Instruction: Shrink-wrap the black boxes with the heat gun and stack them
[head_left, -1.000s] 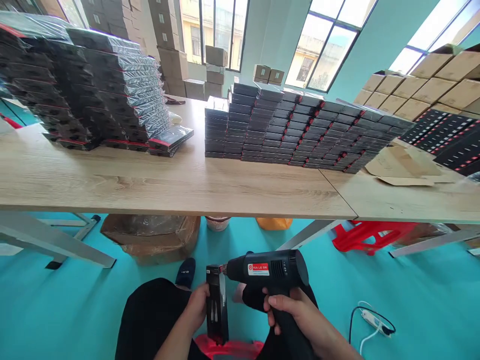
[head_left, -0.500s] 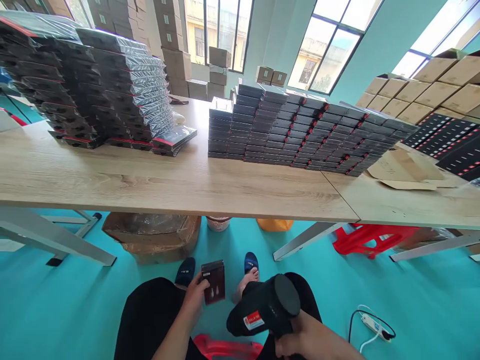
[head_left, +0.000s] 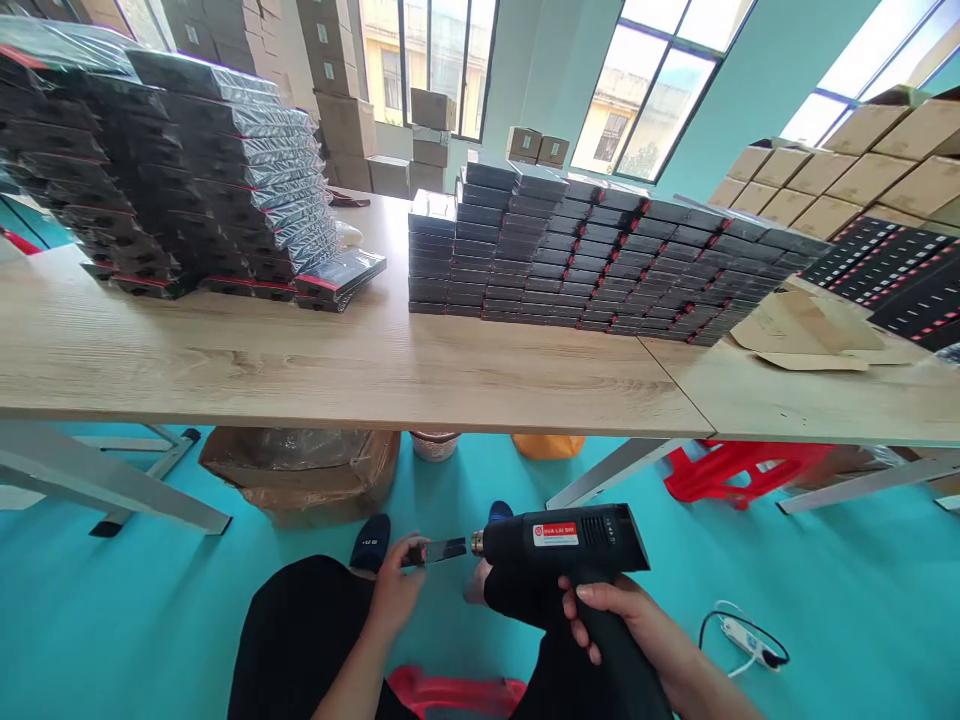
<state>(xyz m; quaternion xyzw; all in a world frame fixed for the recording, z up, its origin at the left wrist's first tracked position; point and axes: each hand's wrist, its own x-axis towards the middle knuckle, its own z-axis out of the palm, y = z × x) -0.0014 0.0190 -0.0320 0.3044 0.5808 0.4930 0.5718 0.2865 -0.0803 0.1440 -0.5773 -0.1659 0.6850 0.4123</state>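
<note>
So the small black box [head_left: 448, 549] has just been flipped edge-on, pinched by one end in the grip of the left hand [head_left: 397, 588], out past the front edge of the counter [head_left: 337, 372] and lower than it. The heat gun [head_left: 566, 540], wrapped firmly by the right hand [head_left: 621, 612], has been swung level again, so the box's free end is now presented to the nozzle [head_left: 477, 543].
</note>
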